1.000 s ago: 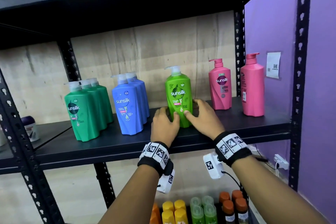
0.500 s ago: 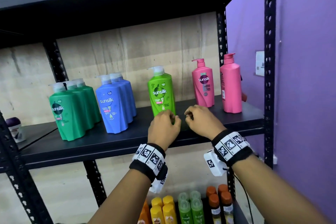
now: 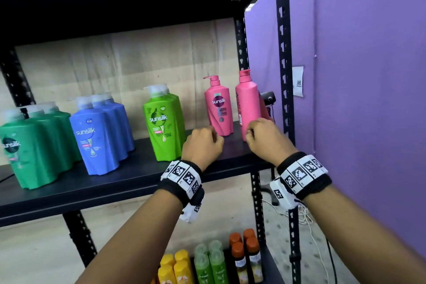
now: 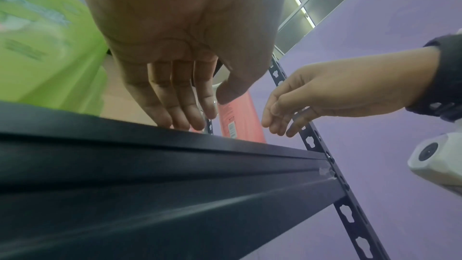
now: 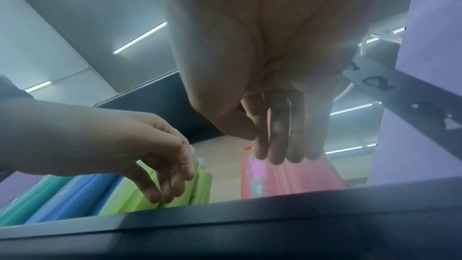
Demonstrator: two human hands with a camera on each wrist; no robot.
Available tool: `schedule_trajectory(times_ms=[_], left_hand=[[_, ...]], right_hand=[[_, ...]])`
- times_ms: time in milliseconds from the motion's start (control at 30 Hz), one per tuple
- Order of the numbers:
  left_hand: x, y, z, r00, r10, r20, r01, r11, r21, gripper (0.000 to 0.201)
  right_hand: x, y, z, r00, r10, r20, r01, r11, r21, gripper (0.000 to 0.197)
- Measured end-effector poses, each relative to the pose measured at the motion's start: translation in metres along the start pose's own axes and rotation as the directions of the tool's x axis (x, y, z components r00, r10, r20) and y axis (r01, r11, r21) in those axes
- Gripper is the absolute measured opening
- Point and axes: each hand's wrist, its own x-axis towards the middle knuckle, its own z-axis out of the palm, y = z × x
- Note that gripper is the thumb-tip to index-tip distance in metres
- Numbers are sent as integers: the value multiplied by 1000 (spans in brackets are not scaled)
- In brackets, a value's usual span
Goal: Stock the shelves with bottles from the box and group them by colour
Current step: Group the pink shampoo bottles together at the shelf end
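Observation:
On the black shelf stand dark green bottles, blue bottles, light green bottles and two pink bottles, grouped by colour from left to right. My left hand hovers empty over the shelf's front, between the light green bottle and the pink ones, fingers loosely extended. My right hand is just in front of the right pink bottle, relaxed fingers holding nothing.
A purple partition closes off the right side behind the perforated black upright. A small webcam sits behind the pink bottles. The lower shelf holds yellow, green and orange-capped bottles.
Both hands let go of the light green bottle and drew back and rightward toward the pink bottles. The head view swung to the right.

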Motion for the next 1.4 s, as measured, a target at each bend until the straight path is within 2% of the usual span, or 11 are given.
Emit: schedule_trajectory(times_ms=[200,267,400,500,667,833,1000,1067,1200,1300,1400], left_hand=[[14,10,-1,999,6,52,-6,1000,1,21],[17,12,-2,998,10,58,-10,1000,8,22],[20,13,-4,997,18,73,-19,1000,25,20],[24,11,-5,997,21,69,-24,999,46,20],[38,6,-11,994,23,103,-34,993,111,21],[73,4,-20,993,3,114,-19,990,140,40],[115,5,-17,991,-20,133,-2,987,160,35],[133,4,-11,983,-98,155,73,985,154,52],[161,2,9,918,-307,250,314,949,15,91],[177,-3,24,887,-349,301,401,906,-133,102],[186,-7,39,881,-345,324,446,834,-324,109]], right_hand=[[16,11,-5,982,120,-147,-111,991,69,21],[22,10,0,963,185,-198,-154,975,160,33],[38,12,13,955,283,-85,-243,915,322,78],[51,17,24,949,315,19,-297,870,394,95],[58,24,42,948,319,-5,-285,854,435,100],[52,31,53,939,332,-90,-257,852,456,98],[44,32,57,897,382,-220,-234,836,497,97],[42,32,59,887,390,-248,-223,830,511,96],[43,33,63,875,391,-285,-213,840,499,96],[45,34,68,863,405,-303,-238,854,463,96],[45,33,70,859,392,-329,-228,868,440,95]])
